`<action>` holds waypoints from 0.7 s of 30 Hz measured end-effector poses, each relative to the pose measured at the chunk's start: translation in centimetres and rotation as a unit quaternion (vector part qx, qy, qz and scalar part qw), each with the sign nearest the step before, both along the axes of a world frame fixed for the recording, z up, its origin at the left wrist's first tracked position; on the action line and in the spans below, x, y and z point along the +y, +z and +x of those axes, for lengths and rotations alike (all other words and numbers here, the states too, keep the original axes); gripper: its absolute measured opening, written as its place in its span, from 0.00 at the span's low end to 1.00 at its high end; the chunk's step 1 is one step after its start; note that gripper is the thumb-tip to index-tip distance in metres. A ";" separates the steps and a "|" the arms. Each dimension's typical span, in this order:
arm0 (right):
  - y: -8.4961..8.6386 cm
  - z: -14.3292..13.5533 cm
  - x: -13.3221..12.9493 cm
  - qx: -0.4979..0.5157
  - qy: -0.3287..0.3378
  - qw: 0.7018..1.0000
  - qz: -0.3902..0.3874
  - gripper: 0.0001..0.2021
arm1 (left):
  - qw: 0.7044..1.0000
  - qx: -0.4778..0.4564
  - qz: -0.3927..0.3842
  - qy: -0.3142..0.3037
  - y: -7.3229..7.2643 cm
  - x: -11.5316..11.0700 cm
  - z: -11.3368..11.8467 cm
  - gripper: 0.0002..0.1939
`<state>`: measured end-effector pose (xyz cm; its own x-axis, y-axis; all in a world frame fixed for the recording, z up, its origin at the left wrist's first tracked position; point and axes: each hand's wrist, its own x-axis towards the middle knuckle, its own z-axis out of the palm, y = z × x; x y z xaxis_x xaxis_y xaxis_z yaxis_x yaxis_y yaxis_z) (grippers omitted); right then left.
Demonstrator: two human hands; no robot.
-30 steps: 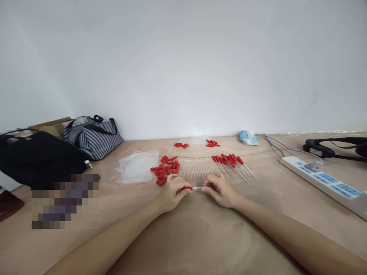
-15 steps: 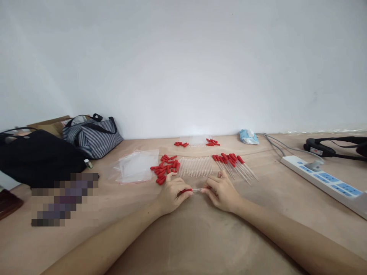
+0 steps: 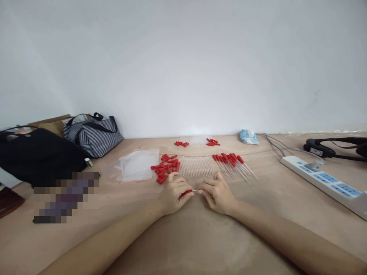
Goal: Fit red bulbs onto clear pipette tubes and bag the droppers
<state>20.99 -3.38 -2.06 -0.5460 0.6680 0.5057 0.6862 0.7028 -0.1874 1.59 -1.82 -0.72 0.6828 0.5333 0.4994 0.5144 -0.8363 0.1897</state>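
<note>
My left hand (image 3: 176,194) pinches a red rubber dropper bulb (image 3: 187,191) between thumb and fingers. Facing it, my right hand (image 3: 216,194) is closed on a thin glass dropper tube (image 3: 195,190), whose short visible length meets the bulb's end; the rest is hidden by the fingers. Beyond my left hand lies a pile of loose red bulbs (image 3: 167,168). A row of bare glass tubes (image 3: 196,166) spreads in front of both hands. Past my right hand, several tubes with red bulbs on them (image 3: 233,164) lie fanned on the table.
Clear plastic bags (image 3: 137,166) are stacked left of the bulbs. Farther left are a striped bag (image 3: 96,135), a black bag (image 3: 43,156) and a small bottle (image 3: 88,163). A power strip (image 3: 323,183), a blue mask (image 3: 249,136) and a black headset strap (image 3: 323,148) lie right.
My right hand has shifted slightly left, closer to my left hand. Less of the glass tube shows between them.
</note>
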 end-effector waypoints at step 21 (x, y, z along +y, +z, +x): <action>0.7 3.2 2.8 0.018 -0.252 0.967 -0.007 0.11 | 0.983 -0.033 0.026 0.178 -0.1 1.5 -1.5 0.13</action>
<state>24.20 -0.62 -1.35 -0.1304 0.8513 0.5082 0.9342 0.2772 -0.2246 0.10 -0.34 -0.86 0.4216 0.7059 0.5691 0.7645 -0.6143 0.1956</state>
